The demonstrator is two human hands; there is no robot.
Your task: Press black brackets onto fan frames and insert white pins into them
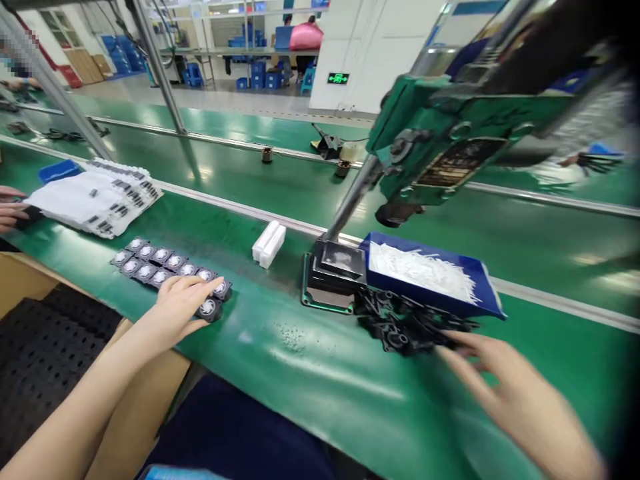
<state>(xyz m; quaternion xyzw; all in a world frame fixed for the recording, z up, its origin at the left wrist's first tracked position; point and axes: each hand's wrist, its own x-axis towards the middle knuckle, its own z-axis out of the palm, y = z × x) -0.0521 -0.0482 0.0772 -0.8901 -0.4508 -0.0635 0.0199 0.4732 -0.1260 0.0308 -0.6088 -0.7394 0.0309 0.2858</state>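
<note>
My left hand (183, 300) is at the right end of two rows of small black fans with white hubs. Its thumb and fingers close around the end fan (209, 309), with the fingers lying over the neighbouring ones. At the right, my right hand (505, 373) reaches into a heap of black plastic frames (397, 323). Thumb and index finger pinch at the heap's right edge on a black frame, slightly blurred. Between the hands stands a press with a green head (425, 147) and a black base block (337, 267).
A blue bin (493, 293) of thin white strips sits behind the heap. Two white blocks (270, 243) lie left of the press. Stacked white sheets with dark pieces (100, 197) lie at far left, near another person's hand (10, 210). A cardboard box holds black perforated trays (45, 360).
</note>
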